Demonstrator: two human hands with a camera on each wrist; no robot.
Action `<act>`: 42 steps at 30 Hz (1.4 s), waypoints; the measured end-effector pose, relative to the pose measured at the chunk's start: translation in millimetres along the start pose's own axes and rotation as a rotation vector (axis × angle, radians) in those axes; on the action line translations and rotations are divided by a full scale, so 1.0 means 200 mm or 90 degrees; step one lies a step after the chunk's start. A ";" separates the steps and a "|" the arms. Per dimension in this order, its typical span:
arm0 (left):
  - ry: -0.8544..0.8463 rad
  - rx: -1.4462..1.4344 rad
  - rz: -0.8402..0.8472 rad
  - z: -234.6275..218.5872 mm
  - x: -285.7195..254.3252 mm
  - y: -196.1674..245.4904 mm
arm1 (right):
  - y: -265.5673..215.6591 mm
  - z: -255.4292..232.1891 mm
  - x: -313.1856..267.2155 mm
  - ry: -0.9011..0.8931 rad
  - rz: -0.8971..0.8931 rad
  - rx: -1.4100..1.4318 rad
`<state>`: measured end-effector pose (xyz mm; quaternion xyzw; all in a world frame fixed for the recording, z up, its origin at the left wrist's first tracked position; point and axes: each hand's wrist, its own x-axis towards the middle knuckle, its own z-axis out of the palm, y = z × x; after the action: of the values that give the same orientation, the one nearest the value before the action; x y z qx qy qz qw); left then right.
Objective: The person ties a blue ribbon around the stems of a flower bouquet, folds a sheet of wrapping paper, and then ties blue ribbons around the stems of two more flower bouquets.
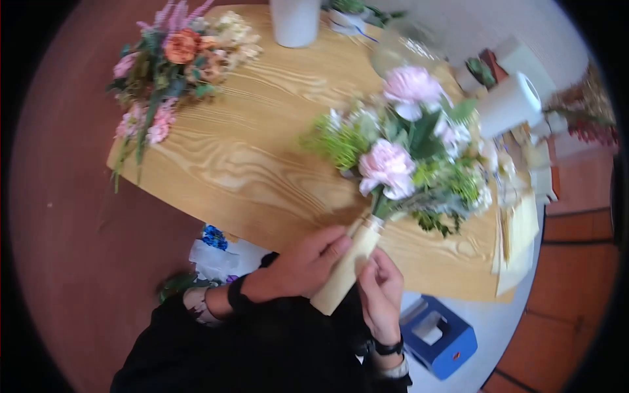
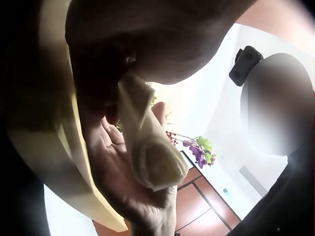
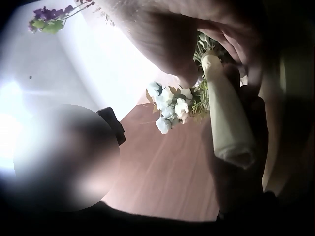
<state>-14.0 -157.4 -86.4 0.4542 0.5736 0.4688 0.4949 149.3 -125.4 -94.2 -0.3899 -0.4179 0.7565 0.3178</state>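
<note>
A bouquet of pale pink peonies [image 1: 386, 167], white blossoms and green sprigs leans over the table, its stems bundled in a cream paper wrap [image 1: 346, 274]. My left hand [image 1: 306, 263] grips the wrap from the left, thumb lying along it below the flowers. On the other side, my right hand [image 1: 382, 287] pinches the paper with thumb and curled fingers. The left wrist view shows the wrap's rolled lower end [image 2: 160, 164] pointing back toward me. In the right wrist view, white blossoms [image 3: 172, 105] show beyond the wrap [image 3: 226, 115].
A second bunch of flowers [image 1: 180, 65] lies at the table's far left. White vases, one upright [image 1: 295, 23] and one lying [image 1: 511, 103], and a clear glass vase [image 1: 406, 49] are at the back. Paper sheets [image 1: 519, 245] lie right; a blue box [image 1: 439, 337] is below the edge.
</note>
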 end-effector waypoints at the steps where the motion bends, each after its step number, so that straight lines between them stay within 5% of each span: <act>1: -0.023 -0.011 -0.002 0.00 0.00 0.00 | -0.01 0.01 0.04 0.006 -0.016 0.027; 5: -0.020 0.069 0.085 -0.01 -0.02 -0.02 | -0.06 0.01 0.18 0.015 0.003 0.155; 11: -0.052 -0.014 0.012 0.00 -0.06 -0.04 | -0.10 0.04 0.26 -0.128 -0.009 0.261; 13: 0.134 -0.241 -0.057 0.05 -0.08 -0.04 | -0.14 0.05 0.27 -0.141 -0.059 0.279; 14: 0.179 -0.060 0.011 0.04 -0.08 -0.05 | -0.14 0.03 0.27 -0.173 -0.075 0.252; 17: 0.243 -0.142 0.066 -0.02 -0.10 -0.01 | -0.14 0.02 0.28 -0.168 -0.047 0.230; 18: 0.103 -0.219 0.067 -0.08 -0.11 0.00 | -0.12 0.01 0.28 -0.149 -0.039 0.201; 23: -0.022 -0.188 -0.053 -0.01 -0.07 -0.03 | -0.07 0.00 0.26 -0.077 0.047 0.081; 26: -0.077 -0.250 -0.110 0.01 -0.05 -0.08 | -0.05 -0.06 0.23 0.092 -0.106 -0.394; 27: -0.080 -0.252 -0.113 0.02 -0.05 -0.08 | -0.10 -0.06 0.19 0.096 -0.103 -0.395; 29: -0.068 -0.247 -0.085 0.03 -0.04 -0.06 | -0.22 -0.02 0.12 0.108 -0.130 -0.742; 30: -0.068 -0.248 -0.086 0.04 -0.04 -0.07 | -0.21 -0.02 0.10 0.124 -0.219 -0.671; 34: -0.090 -0.258 -0.063 0.07 -0.03 -0.09 | -0.23 0.04 -0.06 0.125 -0.206 -0.616; 37: -0.102 -0.305 -0.088 0.07 -0.02 -0.07 | -0.17 0.10 -0.10 0.033 -0.375 -0.504; 39: -0.097 -0.344 -0.114 0.05 -0.02 -0.03 | -0.16 0.11 -0.10 -0.019 -0.302 -0.504; 42: -0.108 -0.249 -0.134 -0.03 -0.03 0.01 | -0.13 0.10 -0.06 -0.121 -0.418 -0.530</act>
<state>-19.4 -163.1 -82.9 0.3250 0.4730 0.4768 0.6658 143.2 -130.8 -60.5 -0.2619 -0.8092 0.4197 0.3170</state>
